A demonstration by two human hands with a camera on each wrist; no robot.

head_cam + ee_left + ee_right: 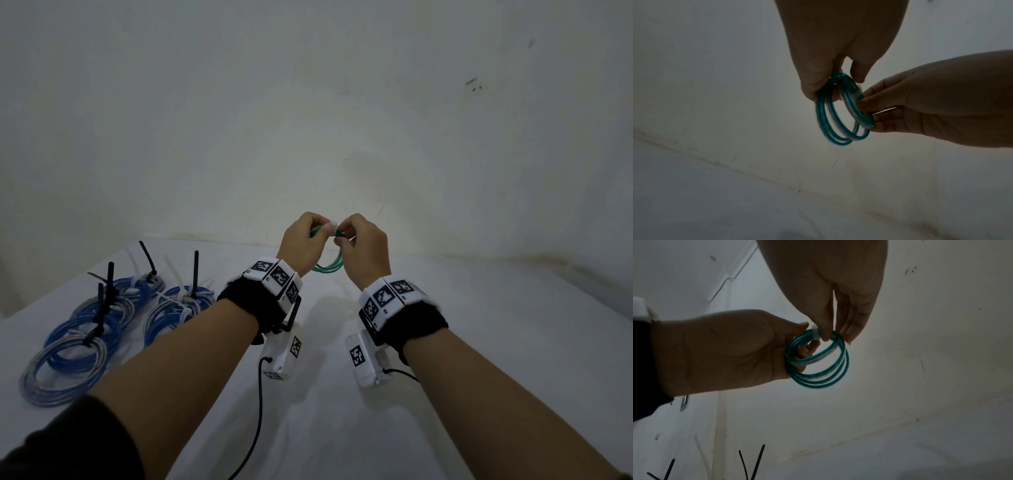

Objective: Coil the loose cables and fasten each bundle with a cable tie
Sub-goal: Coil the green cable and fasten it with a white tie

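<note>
The left hand (301, 240) grips the green coil (329, 265), held in the air above the bench (479, 342), while the right hand (363, 245) pinches a white cable tie (816, 334) wrapped around its top. This bundle looks nearly fastened, though whether the tie is fully cinched is unclear. Several blue coils (102, 329) already lie tied at the bench's left side, so this seems a late bundle.

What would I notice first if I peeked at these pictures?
Two hands raised above the white table: the left hand and right hand hold a green cable coil between them, with a white cable tie wrapped round its top. On the table's left side lie blue cable coils, with tie tails sticking up.
</note>
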